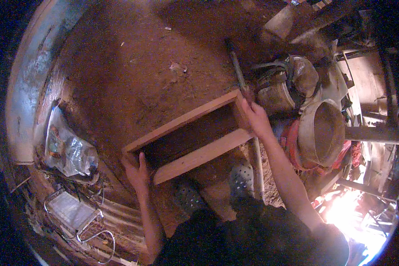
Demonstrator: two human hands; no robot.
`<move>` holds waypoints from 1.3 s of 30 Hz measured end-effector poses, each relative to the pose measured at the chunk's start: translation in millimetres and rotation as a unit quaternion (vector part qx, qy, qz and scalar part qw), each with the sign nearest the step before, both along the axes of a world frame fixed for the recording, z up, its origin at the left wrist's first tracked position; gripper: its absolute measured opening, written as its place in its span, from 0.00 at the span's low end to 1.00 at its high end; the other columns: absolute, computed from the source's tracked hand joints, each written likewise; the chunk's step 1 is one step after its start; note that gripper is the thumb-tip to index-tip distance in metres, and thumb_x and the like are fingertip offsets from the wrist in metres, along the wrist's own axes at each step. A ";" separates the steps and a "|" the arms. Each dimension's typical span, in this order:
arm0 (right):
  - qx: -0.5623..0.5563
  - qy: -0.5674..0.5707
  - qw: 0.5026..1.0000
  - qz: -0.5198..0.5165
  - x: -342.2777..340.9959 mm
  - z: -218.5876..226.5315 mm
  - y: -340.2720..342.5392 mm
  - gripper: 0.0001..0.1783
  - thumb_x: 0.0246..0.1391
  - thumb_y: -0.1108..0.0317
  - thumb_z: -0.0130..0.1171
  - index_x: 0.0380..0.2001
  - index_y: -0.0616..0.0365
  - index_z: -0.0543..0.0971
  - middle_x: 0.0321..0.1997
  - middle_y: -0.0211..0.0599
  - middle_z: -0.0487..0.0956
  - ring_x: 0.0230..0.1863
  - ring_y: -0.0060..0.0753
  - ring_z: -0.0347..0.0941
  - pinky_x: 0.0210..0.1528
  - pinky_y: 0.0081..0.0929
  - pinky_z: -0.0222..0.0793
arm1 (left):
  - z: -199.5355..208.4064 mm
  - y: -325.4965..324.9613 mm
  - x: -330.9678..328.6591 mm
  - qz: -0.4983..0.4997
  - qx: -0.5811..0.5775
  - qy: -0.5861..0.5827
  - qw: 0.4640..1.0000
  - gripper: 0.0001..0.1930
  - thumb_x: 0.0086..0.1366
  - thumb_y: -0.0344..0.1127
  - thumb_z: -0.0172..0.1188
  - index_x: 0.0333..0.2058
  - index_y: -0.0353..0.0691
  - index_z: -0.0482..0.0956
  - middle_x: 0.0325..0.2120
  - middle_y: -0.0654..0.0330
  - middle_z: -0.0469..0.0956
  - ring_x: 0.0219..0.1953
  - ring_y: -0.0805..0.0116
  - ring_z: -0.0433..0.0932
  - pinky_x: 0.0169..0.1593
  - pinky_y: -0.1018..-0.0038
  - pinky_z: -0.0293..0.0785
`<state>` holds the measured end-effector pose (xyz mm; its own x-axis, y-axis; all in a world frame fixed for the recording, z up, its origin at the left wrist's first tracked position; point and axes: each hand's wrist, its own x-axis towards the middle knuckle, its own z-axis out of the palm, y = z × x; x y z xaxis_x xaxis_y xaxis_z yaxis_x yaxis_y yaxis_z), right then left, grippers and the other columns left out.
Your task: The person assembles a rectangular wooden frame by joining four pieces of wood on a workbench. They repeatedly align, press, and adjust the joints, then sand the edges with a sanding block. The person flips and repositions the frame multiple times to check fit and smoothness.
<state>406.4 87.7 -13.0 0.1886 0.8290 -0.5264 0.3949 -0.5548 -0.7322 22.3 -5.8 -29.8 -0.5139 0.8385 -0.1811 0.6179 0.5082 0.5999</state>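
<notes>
evidently both bare hands share one rectangular wooden box, held tilted at the centre of the frame, its left end lower than its right. the left hand grips the left end, fingers clamped on the board with the thumb over its upper edge; the right hand has its fingers clamped on the right end, near the upper corner. the inside is dark brown, and whether it has a bottom panel i cannot tell.

below the box, at the lower centre, two perforated clogs stand on the brown dirt floor. a pole lies at the upper centre, its near end reaching toward the box's upper right corner. at the right of the frame a round, deep basin leans on its side against something red, with a dirty bucket just above and to its left. at the left lie a clear plastic bag and, lower down, a wire-framed rack. a bluish board runs along the left rim.
</notes>
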 end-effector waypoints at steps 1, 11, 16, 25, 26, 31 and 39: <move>0.004 -0.008 1.000 0.000 -4.7 -0.8 15.4 0.32 0.59 0.41 0.48 0.42 0.63 0.77 0.36 0.35 0.79 0.38 0.27 0.72 0.44 0.28 0.67 | -0.5 -0.1 -0.1 0.001 0.014 -0.029 0.999 0.38 0.61 0.51 0.59 0.60 0.27 0.58 0.59 0.40 0.62 0.63 0.48 0.60 0.63 0.65 0.57; 0.067 -0.067 0.996 -0.001 10.3 -4.3 -49.3 0.33 0.55 0.39 0.51 0.40 0.64 0.78 0.35 0.49 0.81 0.39 0.42 0.77 0.43 0.37 0.70 | 7.1 -2.6 3.9 0.019 0.010 -0.035 0.999 0.36 0.60 0.48 0.61 0.58 0.28 0.61 0.57 0.42 0.65 0.60 0.51 0.64 0.61 0.65 0.59; -0.013 -0.052 0.999 0.000 15.4 3.6 -50.1 0.33 0.55 0.39 0.51 0.35 0.65 0.78 0.31 0.48 0.80 0.33 0.40 0.75 0.38 0.38 0.70 | 11.9 0.6 6.2 0.016 0.008 -0.020 1.000 0.36 0.61 0.49 0.60 0.58 0.28 0.60 0.55 0.40 0.67 0.59 0.48 0.65 0.61 0.64 0.60; 0.107 -0.129 0.986 0.000 -19.3 -3.5 26.2 0.30 0.55 0.42 0.54 0.32 0.65 0.77 0.27 0.35 0.77 0.31 0.30 0.71 0.37 0.31 0.66 | 12.4 0.6 7.4 0.027 -0.026 0.003 0.999 0.39 0.60 0.52 0.59 0.58 0.23 0.59 0.56 0.36 0.64 0.60 0.44 0.63 0.62 0.64 0.58; 0.088 -0.140 0.986 -0.003 -18.5 -3.1 20.8 0.31 0.55 0.41 0.54 0.35 0.65 0.78 0.29 0.37 0.78 0.33 0.31 0.72 0.39 0.31 0.67 | 11.5 -0.8 7.0 0.029 -0.028 0.012 0.999 0.39 0.60 0.52 0.59 0.58 0.23 0.58 0.56 0.35 0.64 0.60 0.44 0.62 0.62 0.64 0.57; -0.014 -0.105 0.994 0.032 7.5 7.9 -40.9 0.32 0.55 0.42 0.54 0.45 0.64 0.77 0.39 0.44 0.81 0.43 0.33 0.76 0.48 0.30 0.67 | 5.7 -5.9 4.9 0.028 -0.035 0.017 0.999 0.41 0.61 0.54 0.58 0.58 0.22 0.58 0.58 0.34 0.61 0.62 0.44 0.60 0.64 0.63 0.55; -0.030 -0.087 0.995 0.033 -3.1 14.5 -51.4 0.34 0.56 0.43 0.54 0.54 0.62 0.71 0.38 0.45 0.81 0.43 0.40 0.77 0.49 0.32 0.68 | 9.4 0.9 3.6 0.025 -0.028 -0.076 0.996 0.39 0.60 0.51 0.59 0.58 0.23 0.59 0.57 0.34 0.62 0.61 0.44 0.61 0.63 0.64 0.56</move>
<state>403.3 36.3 1.4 0.2276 0.8103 -0.5400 0.5497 -0.5646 -0.6156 25.8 -4.8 -20.4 -0.5176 0.7989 -0.3064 0.4954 0.5718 0.6540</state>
